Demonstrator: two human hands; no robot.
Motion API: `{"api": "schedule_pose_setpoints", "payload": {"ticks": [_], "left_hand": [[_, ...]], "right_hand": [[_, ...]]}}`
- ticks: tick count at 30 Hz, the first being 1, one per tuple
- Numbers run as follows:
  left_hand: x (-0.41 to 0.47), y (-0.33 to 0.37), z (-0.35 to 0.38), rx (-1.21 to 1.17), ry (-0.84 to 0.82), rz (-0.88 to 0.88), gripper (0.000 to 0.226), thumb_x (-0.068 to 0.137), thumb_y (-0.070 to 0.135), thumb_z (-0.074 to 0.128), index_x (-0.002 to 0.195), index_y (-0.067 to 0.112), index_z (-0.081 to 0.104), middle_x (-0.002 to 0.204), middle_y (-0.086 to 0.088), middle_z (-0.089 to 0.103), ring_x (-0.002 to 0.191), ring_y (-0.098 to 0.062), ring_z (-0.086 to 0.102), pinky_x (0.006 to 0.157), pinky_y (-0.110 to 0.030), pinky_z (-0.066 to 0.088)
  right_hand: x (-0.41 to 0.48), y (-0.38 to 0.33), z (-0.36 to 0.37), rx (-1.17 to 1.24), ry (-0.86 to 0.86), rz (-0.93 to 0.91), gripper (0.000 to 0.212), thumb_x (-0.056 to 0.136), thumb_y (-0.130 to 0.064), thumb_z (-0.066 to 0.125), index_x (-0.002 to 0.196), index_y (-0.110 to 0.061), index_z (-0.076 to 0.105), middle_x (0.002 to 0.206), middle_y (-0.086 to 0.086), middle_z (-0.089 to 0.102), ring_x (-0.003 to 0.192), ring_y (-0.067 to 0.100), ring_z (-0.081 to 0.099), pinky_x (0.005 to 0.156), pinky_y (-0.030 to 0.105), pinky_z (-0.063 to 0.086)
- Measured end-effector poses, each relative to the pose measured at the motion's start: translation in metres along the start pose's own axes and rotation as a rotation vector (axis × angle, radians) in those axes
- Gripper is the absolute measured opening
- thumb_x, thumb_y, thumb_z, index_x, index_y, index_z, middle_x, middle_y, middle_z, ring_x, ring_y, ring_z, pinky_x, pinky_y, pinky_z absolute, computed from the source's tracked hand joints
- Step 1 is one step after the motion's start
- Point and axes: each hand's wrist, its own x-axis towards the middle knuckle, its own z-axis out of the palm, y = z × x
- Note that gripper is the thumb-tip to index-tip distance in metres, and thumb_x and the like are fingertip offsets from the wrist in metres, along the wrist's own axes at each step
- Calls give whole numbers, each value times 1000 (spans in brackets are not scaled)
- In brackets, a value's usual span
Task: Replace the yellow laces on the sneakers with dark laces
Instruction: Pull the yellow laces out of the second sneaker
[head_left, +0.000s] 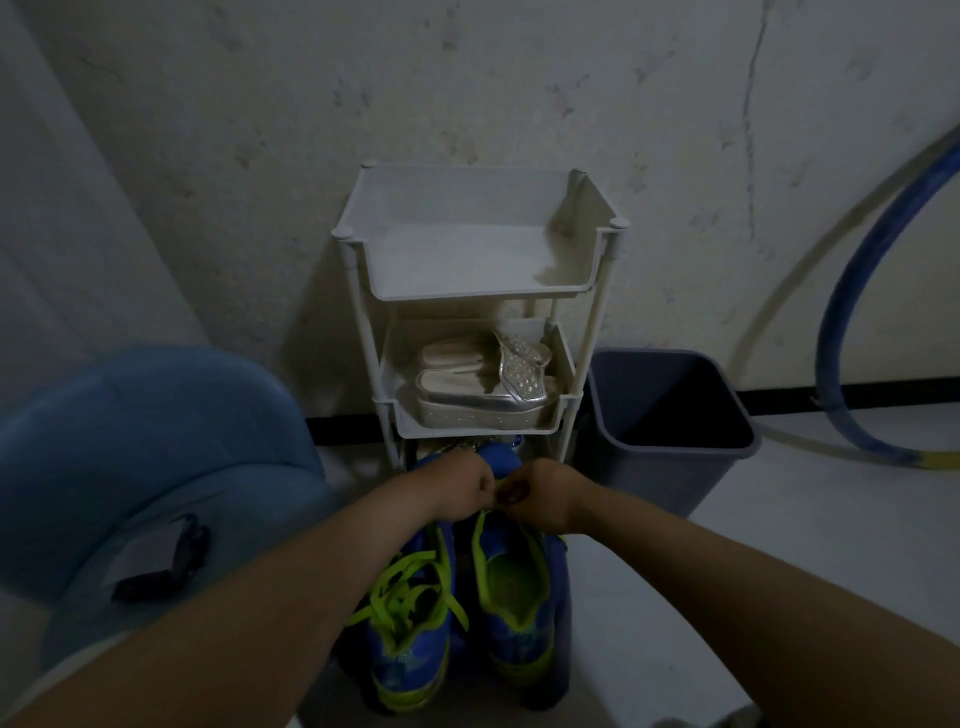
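DIM CORNER, 2 SNEAKERS: My left hand (460, 491) and right hand (545, 496) meet, knuckles almost touching, above the toe end of the right sneaker (511, 613). The fingers of both are curled and pinch its yellow lace (482, 519). The lace drops from my fingers back toward me along the shoe's inner edge. Neither hand is nearer; the lace sits between the 2. Both sneakers stand side by side on the floor, long axes running straight away from me, heels near, toes pointing at the rack (358, 291). The left sneaker (410, 639) is laced in yellow, ends loose. A dark bundle (171, 561) on the chair (130, 441), well to my left, may be the dark laces; it is too dim to tell.
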Motion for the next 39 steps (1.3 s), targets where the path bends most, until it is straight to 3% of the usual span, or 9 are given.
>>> {"api": "schedule_pose_setpoints", "payload": {"ticks": [4, 9, 14, 20, 25, 28, 32, 35, 39], "left_hand": [[4, -9, -8, -118, -25, -22, 15, 91, 26, 64, 75, 26, 65, 87, 4, 67, 87, -13, 61, 81, -31, 49], [-3, -24, -30, -328, -100, -50, 12, 98, 27, 56, 93, 23, 66, 76, 6, 64, 68, -5, 59, 64, -20, 46], [2, -27, -21, -390, -110, -2, 13, 96, 30, 58, 91, 25, 68, 69, 2, 68, 66, -11, 60, 64, -26, 47], [13, -26, -14, -257, -76, 67, 16, 89, 36, 68, 91, 20, 71, 80, 7, 69, 73, -5, 63, 66, -20, 48], [17, -32, -15, -188, -145, 116, 9, 89, 33, 68, 81, 32, 69, 81, 14, 67, 76, -1, 61, 70, -20, 46], [17, -29, -24, -300, -146, 62, 8, 94, 26, 61, 90, 23, 67, 81, 12, 63, 70, -1, 59, 60, -14, 43], [15, -36, -40, -484, -66, -56, 14, 98, 24, 53, 91, 19, 63, 91, -2, 66, 70, -12, 56, 55, -23, 37], [13, -39, -35, -568, -79, -148, 17, 87, 30, 56, 88, 14, 63, 100, -14, 64, 72, -21, 54, 54, -26, 33], [13, -26, -23, -581, -168, -163, 20, 88, 31, 54, 83, 11, 58, 75, -6, 57, 54, -15, 47, 49, -27, 32]], "right_hand": [[3, 0, -1, 26, -1, 22, 29, 92, -33, 58, 118, -25, 68, 120, 5, 64, 107, 20, 61, 94, 33, 50], [8, 3, -1, 88, 5, 37, 28, 89, -28, 66, 117, -24, 68, 119, 4, 65, 107, 19, 62, 95, 33, 51], [14, 4, -8, 64, -10, 22, 24, 92, -28, 65, 111, -16, 71, 110, 3, 68, 96, 13, 60, 82, 24, 46], [28, 3, -17, 58, -48, 24, 20, 87, -31, 71, 103, -18, 73, 83, -12, 61, 82, 5, 57, 69, 19, 43], [30, 0, -17, -17, -117, -19, 24, 85, -27, 73, 107, -18, 73, 103, -3, 70, 94, 11, 62, 83, 25, 49], [29, -1, -16, -105, -133, -31, 23, 86, -29, 71, 106, -17, 72, 94, -3, 64, 89, 11, 58, 78, 24, 44], [26, -1, -16, -89, -110, -33, 26, 87, -28, 71, 109, -16, 71, 102, 1, 67, 90, 11, 57, 78, 24, 45], [24, 1, -16, -41, -99, -42, 26, 87, -25, 71, 112, -19, 72, 99, -3, 66, 88, 8, 57, 79, 22, 43], [23, 4, -18, 4, -85, -30, 21, 87, -25, 71, 107, -19, 73, 95, -8, 62, 90, 8, 57, 79, 22, 42]]}}
